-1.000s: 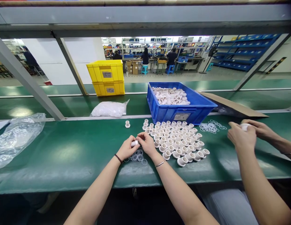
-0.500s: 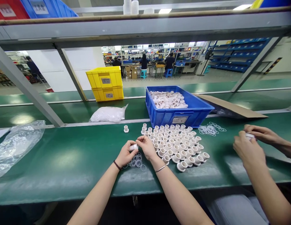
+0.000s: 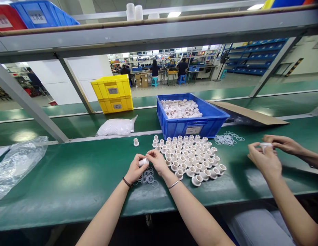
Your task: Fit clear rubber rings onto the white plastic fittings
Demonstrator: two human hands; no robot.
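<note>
My left hand [image 3: 135,168] and my right hand [image 3: 156,160] meet over the green table [image 3: 79,171], both pinched on one small white plastic fitting [image 3: 142,162]. Just below them lies a little heap of clear rubber rings [image 3: 148,177]. To the right of my right hand stand several white fittings [image 3: 192,155] in tight rows. One lone fitting [image 3: 135,142] stands apart, further back on the left.
A blue bin [image 3: 199,124] of white fittings stands behind the rows, more clear rings [image 3: 227,138] beside it. A co-worker's two hands [image 3: 266,157] hold a white part at right. A white bag [image 3: 116,126], yellow crates [image 3: 111,94], crumpled plastic [image 3: 15,164] and cardboard [image 3: 248,114] lie around.
The view has tilted up, showing the shelf overhead. My hands stay together on the fitting, fingers shifting slightly. The co-worker's hands have shifted a little at right.
</note>
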